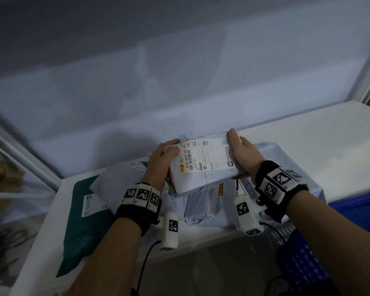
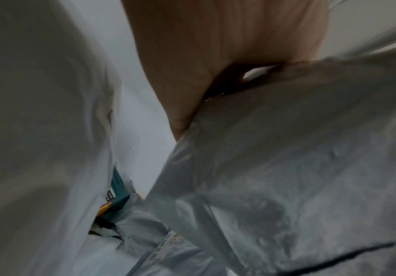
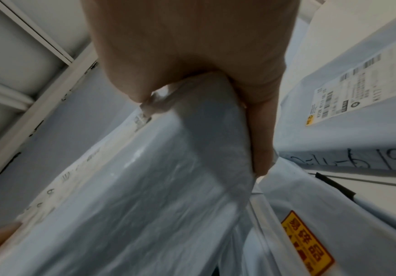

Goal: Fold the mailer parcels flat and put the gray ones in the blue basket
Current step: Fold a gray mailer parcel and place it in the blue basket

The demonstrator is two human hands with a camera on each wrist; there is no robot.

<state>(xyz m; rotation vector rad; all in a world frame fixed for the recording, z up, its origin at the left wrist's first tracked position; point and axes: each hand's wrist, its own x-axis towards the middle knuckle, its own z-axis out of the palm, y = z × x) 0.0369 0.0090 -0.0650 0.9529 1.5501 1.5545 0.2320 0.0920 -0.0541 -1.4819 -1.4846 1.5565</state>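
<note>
A folded gray mailer parcel (image 1: pixel 203 165) with a white shipping label facing up is held above the pile over the white table (image 1: pixel 308 146). My left hand (image 1: pixel 162 157) grips its left end, thumb on top. My right hand (image 1: pixel 241 152) grips its right end, thumb underneath near the lower corner. The left wrist view shows my palm (image 2: pixel 215 56) against the gray plastic (image 2: pixel 286 168). In the right wrist view my fingers (image 3: pixel 260 130) wrap round the folded end (image 3: pixel 211 121). More gray mailers (image 1: pixel 203 206) lie beneath. The blue basket (image 1: pixel 340 231) stands at the lower right.
A dark green mailer (image 1: pixel 83 221) with a white label lies on the table's left part. A gray mailer (image 1: pixel 115 176) partly covers it. Another labelled gray mailer (image 3: pixel 348 93) lies right of my hand. A white wall rises behind the table. Cables hang from both wrist cameras.
</note>
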